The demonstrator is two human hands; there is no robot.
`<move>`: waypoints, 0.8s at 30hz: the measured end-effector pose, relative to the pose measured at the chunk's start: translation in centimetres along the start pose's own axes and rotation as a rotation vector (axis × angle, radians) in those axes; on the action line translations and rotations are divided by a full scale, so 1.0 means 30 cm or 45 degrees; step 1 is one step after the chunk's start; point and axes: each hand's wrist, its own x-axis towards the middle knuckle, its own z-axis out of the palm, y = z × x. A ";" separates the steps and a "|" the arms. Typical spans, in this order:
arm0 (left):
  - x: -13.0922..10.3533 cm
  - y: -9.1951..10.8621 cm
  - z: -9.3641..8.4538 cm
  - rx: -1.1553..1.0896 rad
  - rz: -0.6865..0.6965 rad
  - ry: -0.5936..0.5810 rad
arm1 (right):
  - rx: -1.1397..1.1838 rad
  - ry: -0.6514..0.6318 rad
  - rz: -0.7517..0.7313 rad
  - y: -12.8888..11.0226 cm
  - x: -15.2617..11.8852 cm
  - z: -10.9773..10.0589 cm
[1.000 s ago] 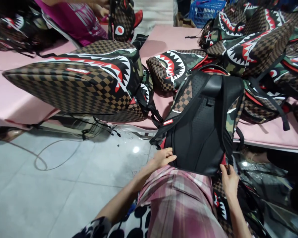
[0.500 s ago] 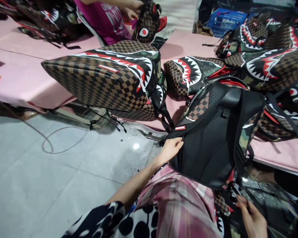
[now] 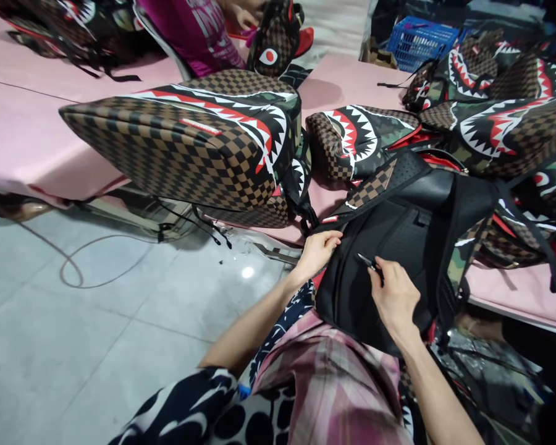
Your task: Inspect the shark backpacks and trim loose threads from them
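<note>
A black-backed backpack with brown checkered and camouflage sides rests on my lap, leaning on the table edge with its back panel facing up. My left hand is closed on the backpack's left edge, near a small red-and-white tag. Above the lower middle of the back panel, my right hand pinches a small pointed tool with a silver tip and a dark body. The tip points up and left toward my left hand. The fingers hide most of the tool, so its exact kind cannot be made out.
Shark-mouth backpacks lie along the pink table, several of them at the right. Across it, a person in a magenta shirt handles another bag. A blue crate stands behind. A cable loops over the tiled floor.
My right hand has come up from the lower right to above the back panel, with the pointed tool now showing. My left hand has shifted slightly up along the backpack's edge.
</note>
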 end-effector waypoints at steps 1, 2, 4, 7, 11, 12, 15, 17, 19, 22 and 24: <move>-0.002 -0.005 0.003 -0.010 0.002 0.004 | -0.086 0.025 -0.038 -0.017 0.030 0.013; -0.006 -0.008 0.006 -0.018 0.006 0.001 | -0.162 0.038 -0.069 -0.033 0.056 0.023; -0.013 -0.010 0.009 -0.022 0.015 -0.009 | -0.290 0.047 -0.107 -0.061 0.097 0.036; -0.017 -0.005 0.010 -0.008 0.031 -0.015 | -0.450 0.020 -0.125 -0.095 0.128 0.034; -0.018 0.004 0.005 0.006 0.048 -0.007 | -0.548 -0.051 -0.108 -0.124 0.124 0.017; -0.018 0.005 0.004 0.008 0.051 -0.007 | -0.538 -0.077 -0.102 -0.127 0.119 0.014; -0.019 0.004 0.001 0.000 0.047 -0.007 | -0.402 -0.176 -0.120 -0.124 0.105 0.010; -0.019 0.002 0.000 -0.002 0.044 -0.014 | -0.316 -0.175 -0.115 -0.113 0.104 0.008; -0.021 0.003 0.000 0.010 0.044 -0.019 | -0.326 -0.097 -0.077 -0.102 0.112 0.006; -0.025 0.015 0.002 0.043 0.040 0.000 | -0.443 -0.014 -0.066 -0.098 0.131 0.006; -0.029 0.027 0.003 0.065 0.046 0.021 | -0.496 -0.033 -0.102 -0.106 0.134 0.010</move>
